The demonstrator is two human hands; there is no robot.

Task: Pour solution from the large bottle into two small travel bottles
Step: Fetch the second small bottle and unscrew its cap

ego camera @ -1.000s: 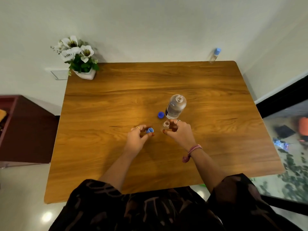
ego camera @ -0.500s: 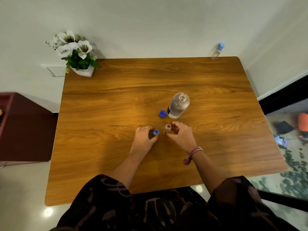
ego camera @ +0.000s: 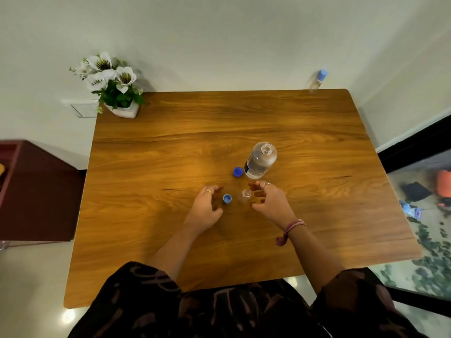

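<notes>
The large clear bottle [ego camera: 261, 159] stands uncapped just past the middle of the wooden table [ego camera: 170, 147], with its blue cap [ego camera: 238, 172] lying at its left. A small clear travel bottle [ego camera: 245, 195] stands uncapped in front of it. The small bottle's blue cap [ego camera: 227, 198] lies on the table to its left. My left hand [ego camera: 205, 208] rests beside that cap, fingers spread and off it. My right hand [ego camera: 271, 201] sits just right of the small bottle, fingers apart and holding nothing. A second travel bottle [ego camera: 317, 80] with a blue cap stands at the far right corner.
A white pot of white flowers [ego camera: 114, 89] stands on the far left corner. A dark red cabinet [ego camera: 36, 191] is left of the table. The floor at the right holds an orange object [ego camera: 444, 184] and scattered litter.
My left hand has let go of the small blue cap, which now lies on the table. My right hand has opened and drawn slightly back from the small bottle.
</notes>
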